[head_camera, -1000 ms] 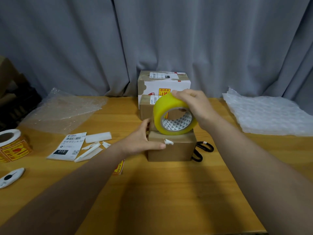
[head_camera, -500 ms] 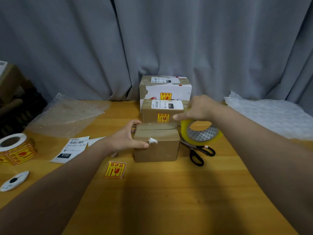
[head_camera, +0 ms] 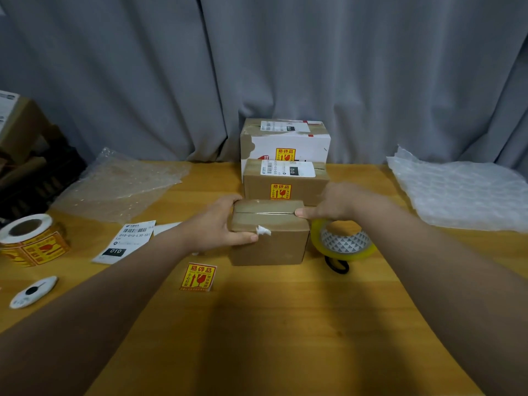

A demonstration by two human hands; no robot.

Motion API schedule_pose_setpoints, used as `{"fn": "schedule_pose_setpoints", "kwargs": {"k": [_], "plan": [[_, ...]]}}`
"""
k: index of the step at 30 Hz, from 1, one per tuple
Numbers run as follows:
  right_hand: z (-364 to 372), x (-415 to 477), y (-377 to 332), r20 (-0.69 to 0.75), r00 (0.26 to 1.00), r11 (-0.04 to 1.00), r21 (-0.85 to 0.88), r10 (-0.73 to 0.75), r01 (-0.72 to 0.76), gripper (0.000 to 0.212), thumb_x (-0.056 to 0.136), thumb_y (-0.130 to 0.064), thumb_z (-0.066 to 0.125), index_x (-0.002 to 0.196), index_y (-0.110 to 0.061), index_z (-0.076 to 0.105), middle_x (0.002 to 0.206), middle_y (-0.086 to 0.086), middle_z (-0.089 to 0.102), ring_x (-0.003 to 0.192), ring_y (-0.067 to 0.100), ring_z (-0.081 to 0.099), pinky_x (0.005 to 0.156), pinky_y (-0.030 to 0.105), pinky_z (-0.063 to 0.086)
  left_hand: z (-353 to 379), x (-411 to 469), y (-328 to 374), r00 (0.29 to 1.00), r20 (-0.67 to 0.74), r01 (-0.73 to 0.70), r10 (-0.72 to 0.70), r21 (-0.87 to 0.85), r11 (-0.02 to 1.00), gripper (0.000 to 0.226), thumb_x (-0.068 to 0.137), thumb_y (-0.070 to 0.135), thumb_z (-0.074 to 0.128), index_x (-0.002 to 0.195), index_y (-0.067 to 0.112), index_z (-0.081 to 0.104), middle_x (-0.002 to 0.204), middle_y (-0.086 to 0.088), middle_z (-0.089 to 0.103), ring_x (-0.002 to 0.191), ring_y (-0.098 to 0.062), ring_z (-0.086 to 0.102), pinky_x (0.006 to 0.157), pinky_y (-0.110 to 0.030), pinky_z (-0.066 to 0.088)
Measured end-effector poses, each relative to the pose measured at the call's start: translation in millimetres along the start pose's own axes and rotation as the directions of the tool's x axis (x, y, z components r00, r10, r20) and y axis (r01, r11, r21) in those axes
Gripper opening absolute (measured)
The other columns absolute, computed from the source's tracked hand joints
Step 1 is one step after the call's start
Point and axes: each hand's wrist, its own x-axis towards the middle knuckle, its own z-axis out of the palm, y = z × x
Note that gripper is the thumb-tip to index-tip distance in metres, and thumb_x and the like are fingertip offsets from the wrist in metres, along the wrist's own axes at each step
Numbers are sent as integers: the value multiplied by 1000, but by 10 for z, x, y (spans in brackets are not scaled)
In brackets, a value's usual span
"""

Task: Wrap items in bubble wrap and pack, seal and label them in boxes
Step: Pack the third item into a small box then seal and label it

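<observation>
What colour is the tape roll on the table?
Yellow tape roll, right of the box; head view.

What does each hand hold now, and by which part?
The left hand grips the small box by its left end. The right hand touches the box's top right edge with its fingers; whether it also holds the tape roll cannot be told.

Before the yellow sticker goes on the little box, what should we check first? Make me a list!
1. Small box steady: ok, left hand grips its left end.
2. Top flaps closed: ok, they meet at the seam.
3. Seam taped: cannot tell, only a shine shows.
4. Fragile sticker ready: ok, loose on the table in front of the box.
5. Shipping label on box: not ok, it lies on the table, left.
6. Tape roll clear: ok, flat beside the box's right.
</observation>
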Motion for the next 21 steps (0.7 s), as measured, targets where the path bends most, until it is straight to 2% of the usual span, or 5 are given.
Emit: {"fn": "schedule_pose_setpoints", "kwargs": {"k": [2,4,8,15,21], "plan": [[1,9,-3,-6,1000,998,-57,16,-16,91,69,-85,46,126,-15,58,126,5,60,109,26,56,88,37,48,32,-48,79,986,-101,-62,135,530,846,88,85,69,42,150,18,14,158,-2,15,144,-18,11,117,-35,9],[9,8,-21,-5,1000,996,-84,26,-27,89,72,-83,46,126,-13,58,125,6,60,109,26,56,86,36,48,164,-60,247,987,-64,-64,145,677,734,80,93,63,26,151,12,6,159,-7,5,147,-20,0,117,-37,-5],[1,-6,-55,1,1000,992,-124,26,-25,84,73,-82,45,119,-14,62,108,3,64,101,24,58,81,35,47,536,89,675,999,-4,-39,49,563,826,84,93,65,20,151,6,2,158,-14,-1,146,-26,0,116,-36,1],[-49,-260,-176,-58,998,979,-204,14,-26,79,79,-79,40,116,-12,60,106,3,61,95,22,56,69,31,42,402,197,464,966,60,-250,250,443,861,61,100,44,33,151,21,11,159,2,5,146,-16,5,118,-31,6],[-86,-625,-243,66,991,939,332,-114,86,56,80,-47,66,123,-16,47,112,2,55,95,18,52,61,23,40,151,114,218,961,-75,-180,267,561,808,44,99,43,35,142,49,28,127,1,35,116,-18,30,90,-33,26]]}}
